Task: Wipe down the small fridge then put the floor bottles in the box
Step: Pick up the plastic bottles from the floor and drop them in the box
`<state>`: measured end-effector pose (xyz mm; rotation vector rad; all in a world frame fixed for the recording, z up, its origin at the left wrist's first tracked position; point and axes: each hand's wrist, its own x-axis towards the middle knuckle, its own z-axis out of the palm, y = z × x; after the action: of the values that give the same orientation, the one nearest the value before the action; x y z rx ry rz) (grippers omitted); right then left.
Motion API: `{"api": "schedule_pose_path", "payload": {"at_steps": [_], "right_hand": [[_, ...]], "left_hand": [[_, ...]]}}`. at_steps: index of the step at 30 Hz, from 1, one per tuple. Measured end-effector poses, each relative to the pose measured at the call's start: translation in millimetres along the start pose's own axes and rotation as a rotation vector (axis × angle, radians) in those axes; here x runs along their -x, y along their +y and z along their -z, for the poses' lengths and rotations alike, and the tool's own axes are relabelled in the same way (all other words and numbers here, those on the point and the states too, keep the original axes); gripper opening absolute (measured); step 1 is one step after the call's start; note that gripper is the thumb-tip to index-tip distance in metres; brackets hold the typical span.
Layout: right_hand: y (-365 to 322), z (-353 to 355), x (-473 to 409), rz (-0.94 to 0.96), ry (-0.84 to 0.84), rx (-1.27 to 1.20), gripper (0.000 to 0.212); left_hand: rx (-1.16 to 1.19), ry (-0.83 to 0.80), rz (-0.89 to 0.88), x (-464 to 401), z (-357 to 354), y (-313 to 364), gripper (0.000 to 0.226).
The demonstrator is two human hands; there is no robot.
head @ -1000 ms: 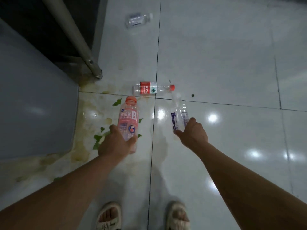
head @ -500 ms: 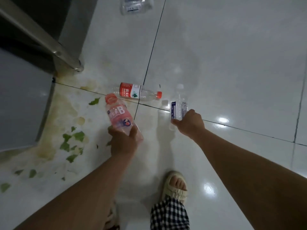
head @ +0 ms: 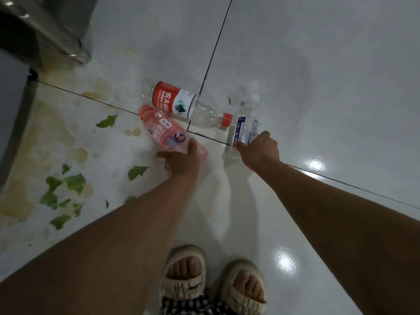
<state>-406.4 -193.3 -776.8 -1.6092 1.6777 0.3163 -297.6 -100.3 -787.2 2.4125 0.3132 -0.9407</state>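
My left hand [head: 181, 160] grips the base of a pink bottle [head: 162, 128] with a pink cap, held low over the floor and pointing up-left. My right hand [head: 259, 150] grips a clear bottle [head: 244, 127] with a blue and white label. Between and just beyond them a clear bottle with a red and white label [head: 181, 102] and an orange cap lies on its side on the white tiled floor [head: 318, 76]. Its cap end sits close to the clear bottle in my right hand.
Green leaf scraps [head: 66, 185] and yellowish stains [head: 45, 123] cover the tiles at left. A metal leg [head: 75, 45] meets the floor at upper left, beside a grey panel [head: 9, 105]. My feet in beige slippers [head: 211, 285] stand at the bottom.
The view has dropped closer to the floor. Both hands, still holding their bottles, have moved toward the red-labelled bottle, which now lies right between them. The far clear bottle has left the frame.
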Motion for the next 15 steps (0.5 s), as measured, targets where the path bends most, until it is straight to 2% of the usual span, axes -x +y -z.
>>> {"api": "schedule_pose_path", "payload": {"at_steps": [3, 9, 15], "right_hand": [[3, -10, -2, 0.001, -0.018, -0.019, 0.064], [8, 0, 16, 0.082, -0.166, 0.119, 0.059], [-7, 43, 58, 0.128, -0.199, 0.256, 0.065]], "left_hand": [[-0.050, -0.021, -0.048, -6, -10, 5, 0.095], [-0.283, -0.172, -0.218, -9, 7, 12, 0.060], [-0.486, -0.244, -0.328, 27, 52, 43, 0.056]]}}
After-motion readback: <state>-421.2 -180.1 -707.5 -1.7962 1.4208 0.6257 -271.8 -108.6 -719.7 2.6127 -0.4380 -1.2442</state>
